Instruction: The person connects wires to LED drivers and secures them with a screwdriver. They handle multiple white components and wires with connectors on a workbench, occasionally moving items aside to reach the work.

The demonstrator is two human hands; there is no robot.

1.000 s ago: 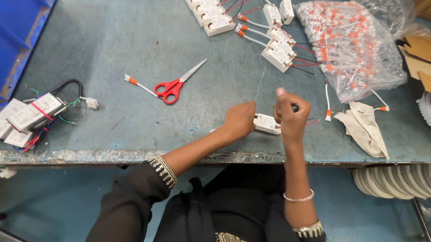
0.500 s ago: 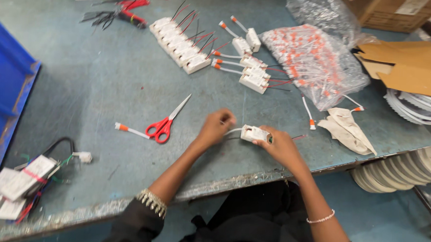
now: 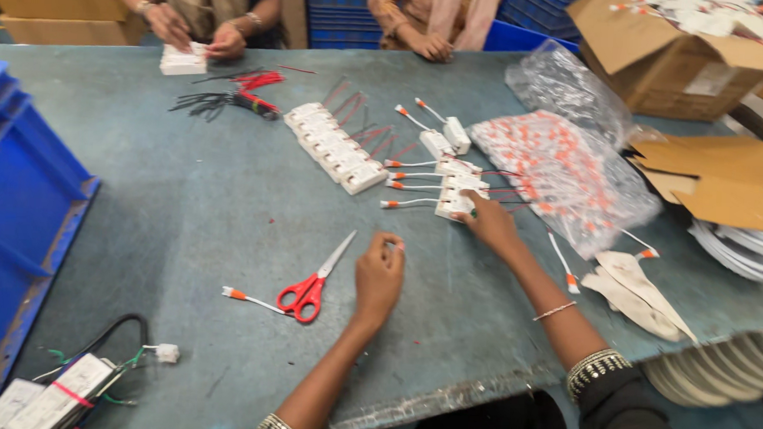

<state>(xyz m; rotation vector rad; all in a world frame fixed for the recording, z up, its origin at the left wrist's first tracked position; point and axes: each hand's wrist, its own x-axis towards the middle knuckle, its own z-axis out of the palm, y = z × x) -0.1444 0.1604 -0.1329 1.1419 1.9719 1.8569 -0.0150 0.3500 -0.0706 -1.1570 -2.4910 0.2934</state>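
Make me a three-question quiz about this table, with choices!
1. Where do the red scissors lie?
A. beside the left hand
B. in the blue bin
C. on the cardboard box

2. What colour are the tips of the white wires?
A. green
B. orange
C. black

3. What is the right hand doing?
A. cutting with scissors
B. resting flat on bare table
C. touching a white module

Answers: 1 A, they lie on the table just left of that hand. 2 B, each wire end shows orange. 3 C, its fingers rest on the module nearest the plastic bag.
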